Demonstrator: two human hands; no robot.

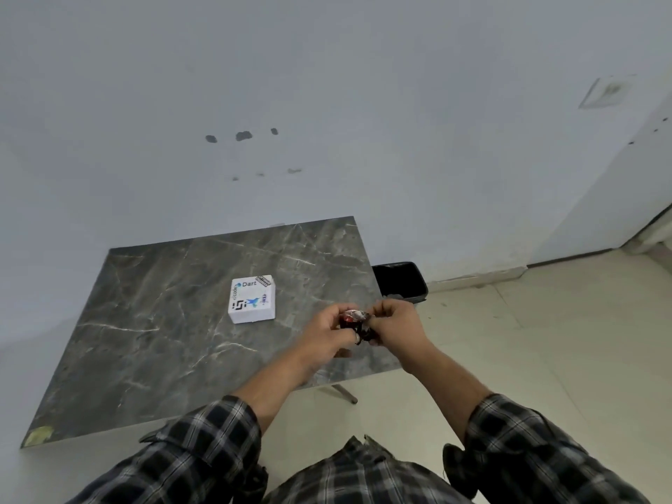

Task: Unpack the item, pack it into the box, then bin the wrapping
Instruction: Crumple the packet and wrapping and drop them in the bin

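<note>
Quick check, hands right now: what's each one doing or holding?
Left hand: closed on the wrapped item, gripping its left side.
Right hand: closed, pinching the wrapper at the item's right end.

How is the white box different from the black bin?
The white box sits on the table; the black bin stands on the floor beside it. The white box is closed and has stickers on its lid; the black bin is open on top and plain. The white box looks smaller than the black bin. Neither is being touched.

Left hand [329, 331] and right hand [394, 320] meet — fingers pinched; forearms extended.
</note>
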